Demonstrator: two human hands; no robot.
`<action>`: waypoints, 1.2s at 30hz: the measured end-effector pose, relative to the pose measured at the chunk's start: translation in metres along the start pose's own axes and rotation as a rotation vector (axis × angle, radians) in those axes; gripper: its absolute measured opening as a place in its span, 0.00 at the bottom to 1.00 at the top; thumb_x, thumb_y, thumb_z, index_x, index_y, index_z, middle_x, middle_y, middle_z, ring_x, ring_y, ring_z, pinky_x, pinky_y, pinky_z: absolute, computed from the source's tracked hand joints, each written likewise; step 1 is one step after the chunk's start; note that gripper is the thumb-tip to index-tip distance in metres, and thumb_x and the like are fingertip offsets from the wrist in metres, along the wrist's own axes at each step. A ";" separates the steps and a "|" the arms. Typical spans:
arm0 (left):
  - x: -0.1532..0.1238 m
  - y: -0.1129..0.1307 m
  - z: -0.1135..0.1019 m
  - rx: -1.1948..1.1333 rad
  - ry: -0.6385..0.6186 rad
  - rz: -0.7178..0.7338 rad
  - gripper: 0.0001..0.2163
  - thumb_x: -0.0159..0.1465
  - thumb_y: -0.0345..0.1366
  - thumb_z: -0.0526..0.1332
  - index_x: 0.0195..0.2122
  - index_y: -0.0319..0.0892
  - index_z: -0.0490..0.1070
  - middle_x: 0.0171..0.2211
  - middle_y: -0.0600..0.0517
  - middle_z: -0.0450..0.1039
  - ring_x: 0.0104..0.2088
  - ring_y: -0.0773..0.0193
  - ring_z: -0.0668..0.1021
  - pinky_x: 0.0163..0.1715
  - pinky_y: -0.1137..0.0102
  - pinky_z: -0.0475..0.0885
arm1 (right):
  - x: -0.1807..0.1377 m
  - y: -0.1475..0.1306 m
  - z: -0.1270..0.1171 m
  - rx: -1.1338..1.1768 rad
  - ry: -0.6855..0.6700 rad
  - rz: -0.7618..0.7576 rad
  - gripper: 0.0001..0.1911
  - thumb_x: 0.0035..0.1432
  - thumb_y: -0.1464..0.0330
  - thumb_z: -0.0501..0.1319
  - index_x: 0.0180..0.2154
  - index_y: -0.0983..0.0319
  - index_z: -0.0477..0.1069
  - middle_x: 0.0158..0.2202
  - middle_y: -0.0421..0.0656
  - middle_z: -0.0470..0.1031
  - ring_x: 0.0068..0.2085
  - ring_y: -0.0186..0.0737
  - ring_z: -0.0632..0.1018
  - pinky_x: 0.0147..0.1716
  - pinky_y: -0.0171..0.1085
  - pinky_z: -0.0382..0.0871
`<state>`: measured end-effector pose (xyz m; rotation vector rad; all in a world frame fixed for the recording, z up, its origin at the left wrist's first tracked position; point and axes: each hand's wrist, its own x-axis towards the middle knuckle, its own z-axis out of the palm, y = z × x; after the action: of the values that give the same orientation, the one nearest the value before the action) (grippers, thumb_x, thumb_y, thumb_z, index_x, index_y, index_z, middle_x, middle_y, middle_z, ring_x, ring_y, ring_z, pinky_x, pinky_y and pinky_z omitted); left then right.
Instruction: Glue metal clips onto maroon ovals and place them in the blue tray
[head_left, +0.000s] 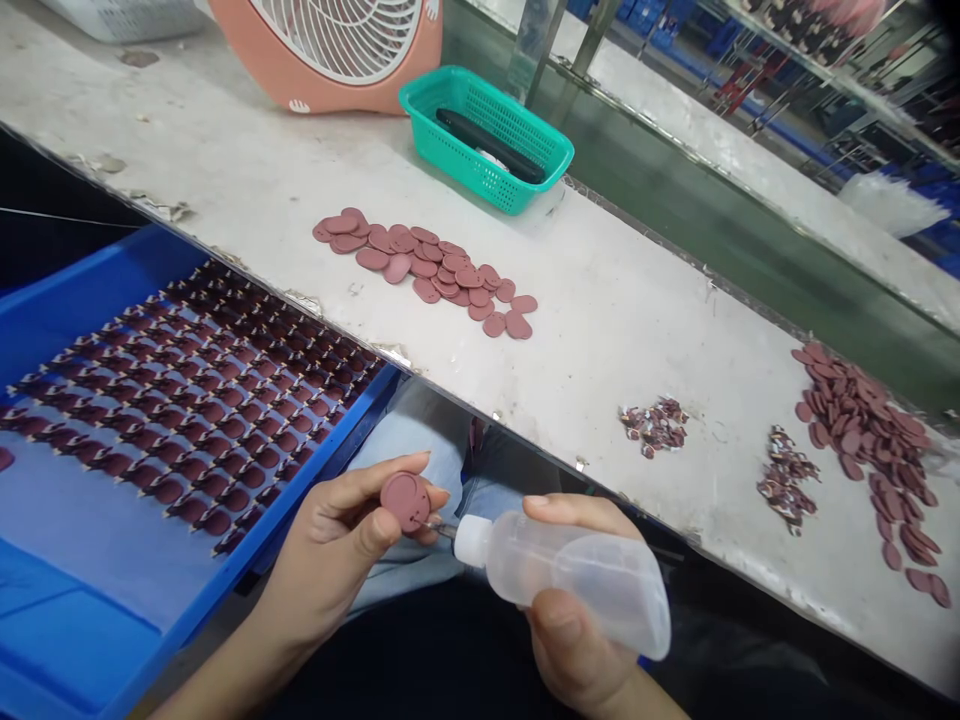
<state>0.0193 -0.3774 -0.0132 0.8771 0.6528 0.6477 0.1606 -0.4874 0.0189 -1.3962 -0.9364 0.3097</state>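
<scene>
The left hand (330,540) was pinching a round maroon disc (405,502) between thumb and fingers, above the lap. The right hand (577,610) was clamped on a translucent plastic squeeze bottle (577,580), and its thin tip reached the disc's lower edge. A blue tray (90,270) with rows of small maroon pieces (195,400) lay just left of them

A worn, chipped white tabletop (615,330) runs across the view with a peach fan (337,50) at its far edge, and beyond a dark green gap lie a second white bench (720,170), stacked blue crates (645,20) and metal racks (847,80) in flat indoor light.
</scene>
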 end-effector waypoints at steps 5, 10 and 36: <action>-0.001 0.000 0.000 0.007 -0.003 0.003 0.12 0.57 0.46 0.72 0.43 0.59 0.83 0.33 0.54 0.85 0.29 0.66 0.85 0.35 0.78 0.80 | 0.000 -0.001 0.001 0.021 -0.022 0.018 0.19 0.60 0.52 0.65 0.48 0.56 0.75 0.30 0.38 0.76 0.15 0.30 0.67 0.13 0.33 0.66; -0.003 0.001 0.000 -0.018 0.004 0.004 0.13 0.57 0.46 0.72 0.44 0.59 0.83 0.33 0.54 0.85 0.30 0.65 0.85 0.36 0.78 0.80 | 0.002 -0.002 0.004 -0.051 0.076 -0.079 0.19 0.61 0.51 0.64 0.46 0.58 0.75 0.33 0.39 0.76 0.25 0.32 0.76 0.22 0.32 0.73; -0.004 0.002 -0.002 -0.008 0.038 -0.027 0.14 0.54 0.47 0.74 0.42 0.56 0.84 0.32 0.50 0.85 0.29 0.61 0.83 0.33 0.71 0.82 | 0.002 0.001 0.001 -0.073 0.071 -0.049 0.19 0.60 0.51 0.65 0.47 0.55 0.75 0.36 0.39 0.78 0.32 0.37 0.79 0.31 0.35 0.76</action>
<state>0.0143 -0.3786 -0.0117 0.8489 0.6951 0.6436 0.1614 -0.4852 0.0188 -1.4394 -0.9295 0.1892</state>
